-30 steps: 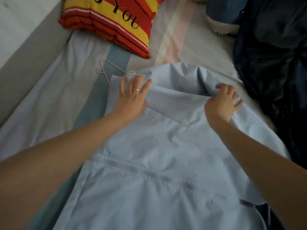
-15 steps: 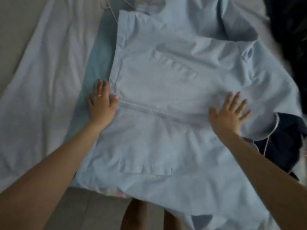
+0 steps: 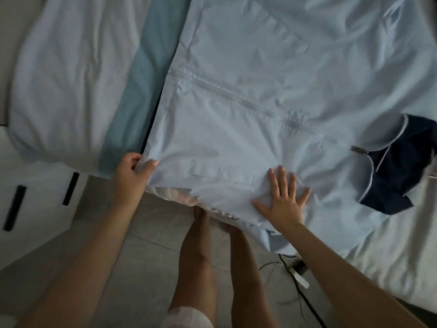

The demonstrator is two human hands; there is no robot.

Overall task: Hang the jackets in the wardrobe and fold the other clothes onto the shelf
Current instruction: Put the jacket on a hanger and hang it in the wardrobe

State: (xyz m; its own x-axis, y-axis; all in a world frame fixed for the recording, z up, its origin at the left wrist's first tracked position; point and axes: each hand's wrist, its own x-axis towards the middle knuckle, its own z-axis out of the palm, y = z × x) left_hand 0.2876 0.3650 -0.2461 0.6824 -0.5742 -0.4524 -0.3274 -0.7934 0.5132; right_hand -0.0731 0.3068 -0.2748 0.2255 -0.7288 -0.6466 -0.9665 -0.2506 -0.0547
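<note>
Head view: a light blue garment [image 3: 248,74] lies spread flat over the bed [image 3: 71,74], its lower hem hanging a little past the mattress edge toward the person; a stitched band [image 3: 236,97] runs slantwise across its middle, and a pocket flap [image 3: 221,174] sits near the hem between the two hands.

The left hand [image 3: 133,172] is at the garment's lower left corner, right at the bed's edge; its thumb lies on top of the cloth and its fingers curl beneath, so it pinches that corner.

The right hand [image 3: 285,201] rests on the garment just right of the pocket flap, close to the hem; the palm is down, the fingers straight and spread, pressing the cloth flat and holding nothing.

A dark navy garment [image 3: 402,171] with pale piping lies at the blue one's right edge, partly tucked beneath it and well apart from both hands; a teal stripe [image 3: 139,74] of the bedsheet runs along the blue garment's left side.

Below the mattress stand the person's bare legs [image 3: 198,252] on a tiled floor [image 3: 142,268]; a white cabinet [image 3: 35,209] with black handles stands at the left; a black cable [image 3: 305,297] trails on the floor at the right.
</note>
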